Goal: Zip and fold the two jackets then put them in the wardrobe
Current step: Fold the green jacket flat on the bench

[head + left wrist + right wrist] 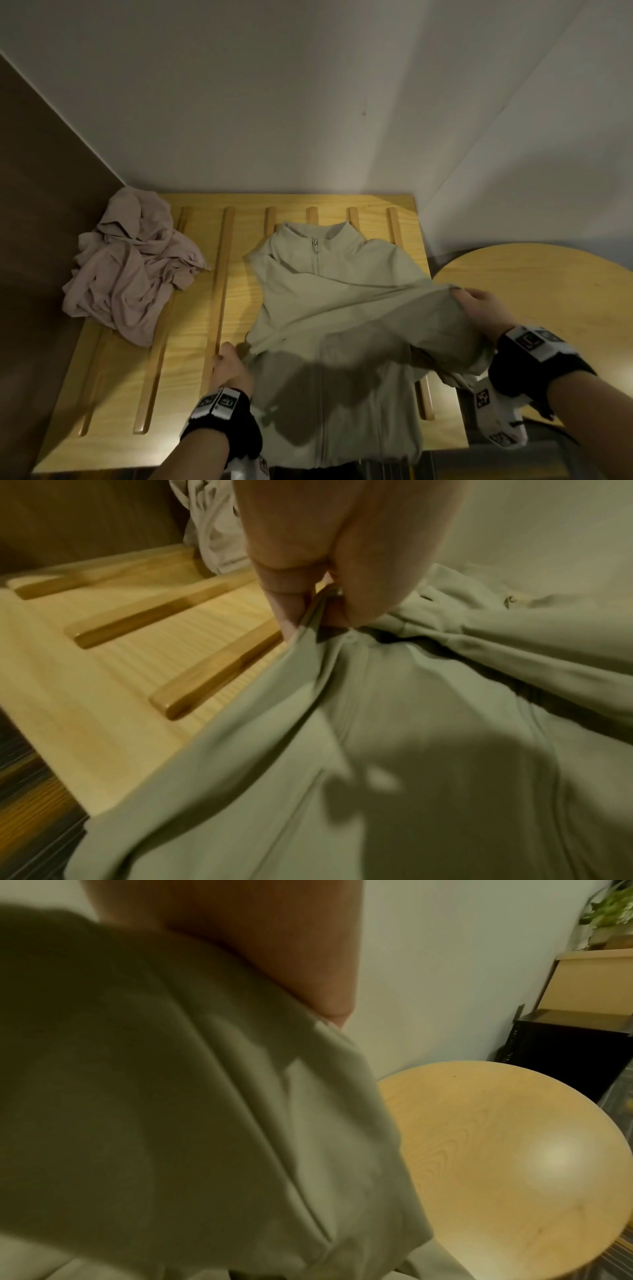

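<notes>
Here the zipped green jacket [335,308] lies collar-away on the slatted desk [191,308], its sleeve stretched crosswise between the left hand [231,368], pinching its cuff end, and the right hand [479,315], gripping the shoulder side, while the pink jacket [133,263] waits crumpled far left.

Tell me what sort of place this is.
Probably a room in a home: a slatted wooden table against a white wall, a round wooden table beside it, and a potted plant on a shelf.

A slatted wooden desk [191,342] stands against a white wall [308,85]. A brown panel [41,205] flanks the desk's left side, a round table [548,291] its right. Warm light falls on the desk.
</notes>
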Demonstrator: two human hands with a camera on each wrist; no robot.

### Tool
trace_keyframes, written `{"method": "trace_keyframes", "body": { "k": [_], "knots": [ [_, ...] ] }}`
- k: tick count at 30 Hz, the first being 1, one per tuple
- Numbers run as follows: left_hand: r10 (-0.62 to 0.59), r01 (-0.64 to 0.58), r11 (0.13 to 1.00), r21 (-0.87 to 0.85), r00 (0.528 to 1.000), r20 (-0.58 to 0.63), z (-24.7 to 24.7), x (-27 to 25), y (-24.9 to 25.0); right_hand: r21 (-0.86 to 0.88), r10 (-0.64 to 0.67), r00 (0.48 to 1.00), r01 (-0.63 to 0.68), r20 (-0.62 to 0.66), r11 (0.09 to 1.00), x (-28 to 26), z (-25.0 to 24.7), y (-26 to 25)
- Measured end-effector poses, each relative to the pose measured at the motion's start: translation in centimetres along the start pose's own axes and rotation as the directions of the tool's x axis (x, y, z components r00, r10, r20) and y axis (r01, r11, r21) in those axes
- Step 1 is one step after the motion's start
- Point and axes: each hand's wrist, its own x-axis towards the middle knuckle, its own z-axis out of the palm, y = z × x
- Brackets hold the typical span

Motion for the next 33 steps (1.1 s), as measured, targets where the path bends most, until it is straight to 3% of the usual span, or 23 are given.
{"method": "trace_keyframes", "body": {
  "k": [6, 13, 16, 21, 24, 28, 30, 33],
  "knots": [
    [0.268, -0.254, 0.924, 0.287, 0.963, -0.011, 0.1, 0.1, 1.5, -0.08, -0.041, 0.992, 0.051, 0.117, 0.996, -0.3, -0.2, 0.5],
    [0.251, -0.275, 0.891, 0.363, 0.962, 0.113, 0.0, 1.1, 3.0, -0.081, -0.084, 0.995, 0.088, 0.061, 0.993, -0.2, -1.3, 1.4],
    [0.22, -0.22, 0.959, 0.181, 0.975, 0.019, -0.6, 1.4, 3.1, -0.046, -0.123, 0.992, 0.124, 0.013, 0.991, 0.1, -1.9, 1.6],
    [0.007, -0.027, 0.989, -0.146, 0.991, -0.136, -0.9, 2.6, 1.9, 0.008, -0.211, 0.977, 0.211, -0.005, 0.977, 0.3, -1.6, 1.4],
    [-0.084, 0.061, 0.982, -0.179, 0.989, -0.123, -0.9, 3.1, 0.9, 0.079, -0.287, 0.958, 0.286, -0.003, 0.955, 0.2, -0.6, 0.4],
    [-0.16, 0.155, 0.984, -0.091, 0.986, -0.049, -1.3, 3.5, 0.3, 0.01, -0.324, 0.944, 0.324, 0.057, 0.946, 0.6, 0.7, -0.4],
    [-0.105, 0.104, 0.994, -0.02, 0.994, -0.024, -1.6, 3.6, 0.4, -0.035, -0.311, 0.946, 0.315, 0.09, 0.948, 1.0, 1.2, -0.4],
    [0.121, -0.12, 0.99, 0.078, 0.993, -0.01, -2.0, 3.8, 1.0, -0.072, -0.295, 0.949, 0.304, 0.11, 0.95, 1.4, 1.4, -0.2]
  ]
}}
